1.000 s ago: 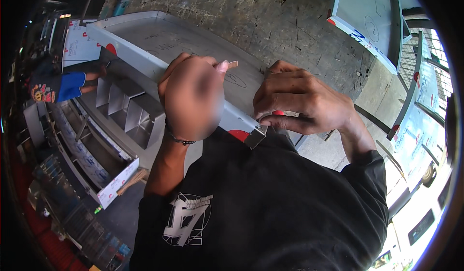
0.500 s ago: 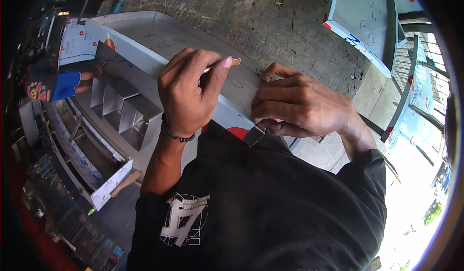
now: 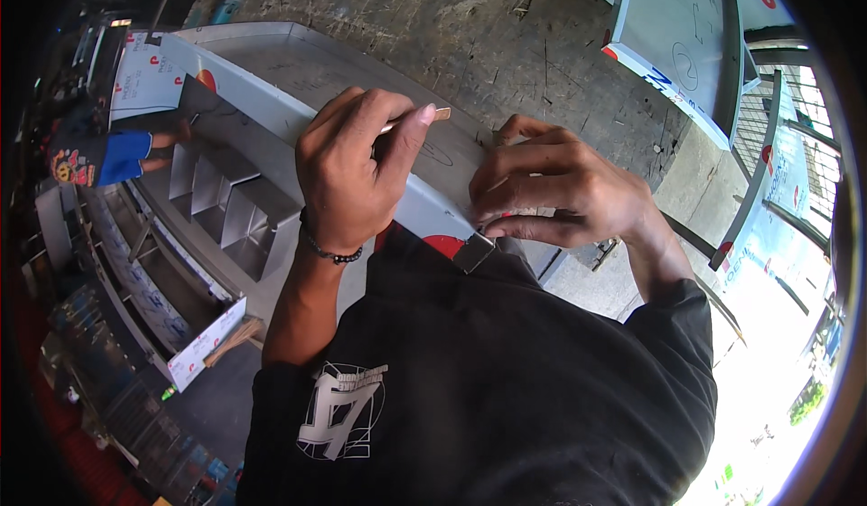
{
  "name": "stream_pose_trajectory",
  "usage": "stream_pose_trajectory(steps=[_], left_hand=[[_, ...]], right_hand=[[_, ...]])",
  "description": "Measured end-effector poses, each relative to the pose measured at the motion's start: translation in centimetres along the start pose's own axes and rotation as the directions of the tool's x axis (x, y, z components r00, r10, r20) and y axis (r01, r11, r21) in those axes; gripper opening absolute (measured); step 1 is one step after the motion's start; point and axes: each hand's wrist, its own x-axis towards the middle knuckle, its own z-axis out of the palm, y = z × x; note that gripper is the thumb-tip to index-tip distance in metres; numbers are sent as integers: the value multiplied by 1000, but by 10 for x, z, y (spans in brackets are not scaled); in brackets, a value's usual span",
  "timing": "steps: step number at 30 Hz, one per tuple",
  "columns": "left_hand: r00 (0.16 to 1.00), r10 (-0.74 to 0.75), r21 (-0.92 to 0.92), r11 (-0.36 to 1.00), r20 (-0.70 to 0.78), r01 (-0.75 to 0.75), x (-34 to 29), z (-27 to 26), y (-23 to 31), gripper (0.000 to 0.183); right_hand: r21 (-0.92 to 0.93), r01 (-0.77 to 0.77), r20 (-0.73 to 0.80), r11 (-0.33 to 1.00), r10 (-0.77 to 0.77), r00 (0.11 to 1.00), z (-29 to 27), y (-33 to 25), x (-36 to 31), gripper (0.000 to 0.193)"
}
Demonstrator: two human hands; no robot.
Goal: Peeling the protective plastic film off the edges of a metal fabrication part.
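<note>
A long sheet-metal panel [image 3: 361, 77] with a folded, film-covered edge runs diagonally in front of me, its near corner [image 3: 474, 253] beside my shirt. My left hand [image 3: 348, 172] is closed above that edge. It pinches a slim tan-tipped piece [image 3: 442, 114] whose other end is hidden by the fingers. Close to the panel's corner, my right hand [image 3: 564, 185] has its fingers curled toward the thumb. A bit of white and red shows between them, too small to name. Whether the right fingers touch the panel is hard to tell.
On the left, a person in blue shorts [image 3: 126, 157] works by metal dividers [image 3: 212, 190]. Below them lies a long metal frame [image 3: 208, 348]. More film-covered panels [image 3: 673, 50] stand at the upper right, above stained concrete floor [image 3: 506, 46].
My right thumb and fingers have parted slightly, exposing the white and red bit. The right wrist has shifted a little left. My left hand stays almost still.
</note>
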Motion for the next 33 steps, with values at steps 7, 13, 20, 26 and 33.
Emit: stream_pose_trajectory(steps=[7,13,20,26,33], left_hand=[[1000,-7,-3,1000,7,7,4,2,2,15],[1000,-17,13,1000,17,17,3,2,4,15],[1000,-21,6,1000,6,21,1,0,4,14],[1000,-28,-17,999,-3,28,-3,0,2,13],[998,12,23,1000,69,-13,2,-3,3,13]], right_hand=[[-82,-8,-13,997,7,1000,-3,-9,3,15],[-113,-1,31,994,5,1000,0,-9,2,20],[-102,47,70,994,-40,997,5,-2,4,31],[-205,101,2,974,-103,995,16,2,5,30],[-159,69,-19,985,-73,997,15,5,1,29]])
